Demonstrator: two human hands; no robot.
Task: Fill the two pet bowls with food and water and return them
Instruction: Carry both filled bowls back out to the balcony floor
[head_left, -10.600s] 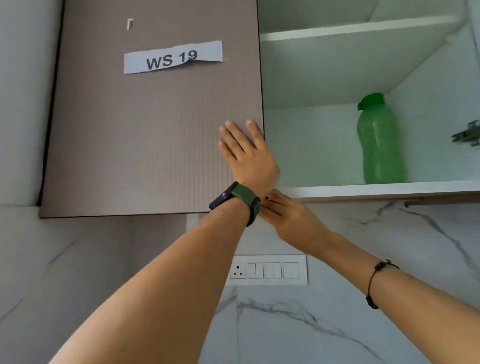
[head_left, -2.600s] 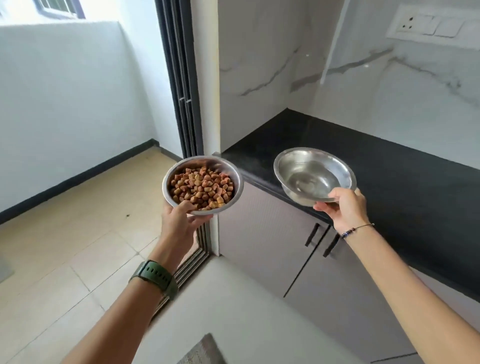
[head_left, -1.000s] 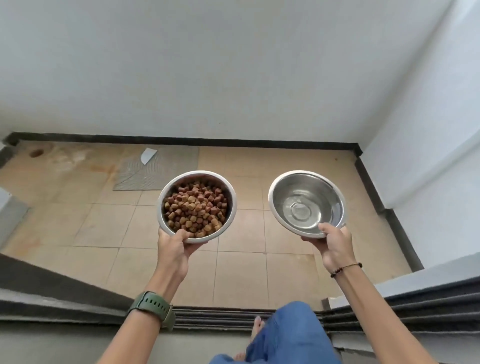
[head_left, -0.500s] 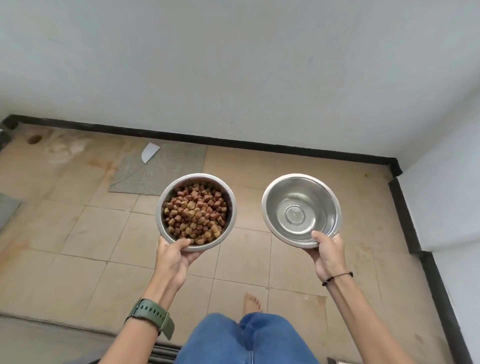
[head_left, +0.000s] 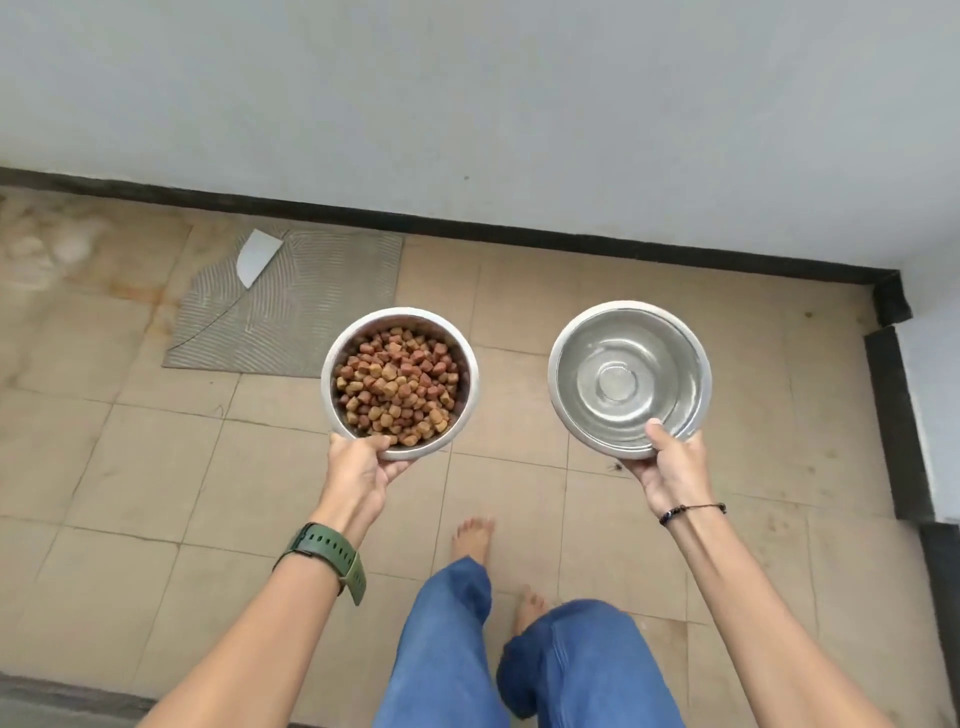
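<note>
I hold two round steel pet bowls out in front of me, level, above a tiled floor. The food bowl (head_left: 337, 358) on the left is heaped with brown kibble (head_left: 397, 387), and my left hand (head_left: 361, 475) grips its near rim with the thumb on top. The water bowl (head_left: 571, 332) on the right holds clear water over its shiny bottom. My right hand (head_left: 670, 470) grips its near rim, thumb inside the edge. The two bowls are apart, side by side.
A grey ribbed mat (head_left: 311, 301) with a folded-up corner lies on the beige tiles to the far left of the bowls. A white wall with a black skirting (head_left: 571, 241) runs across ahead. A second wall (head_left: 930, 395) closes the right side. My bare feet (head_left: 472, 538) stand below.
I have stepped over the door track onto the tiled floor, and the wall and mat are nearer. Both bowls stay in the same grips, held level.
</note>
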